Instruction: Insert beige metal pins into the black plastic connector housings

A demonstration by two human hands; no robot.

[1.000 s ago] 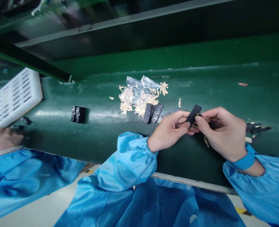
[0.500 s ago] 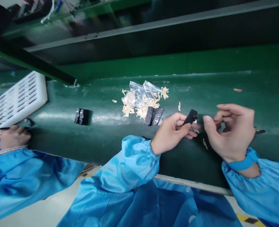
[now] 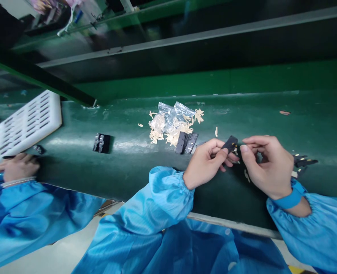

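A small black part (image 3: 229,144) is pinched at 3 o'clock by the left hand's fingers (image 3: 224,151) above the green bench (image 3: 128,167), and the right hand's fingers (image 3: 247,148), just brought back, are held narrow beside it (whether they grip anything cannot be told).

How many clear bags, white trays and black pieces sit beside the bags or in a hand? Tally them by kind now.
Clear plastic bags: 2
White tray: 1
Black pieces beside the bags: 2
Black piece in the left hand: 1
Total: 6
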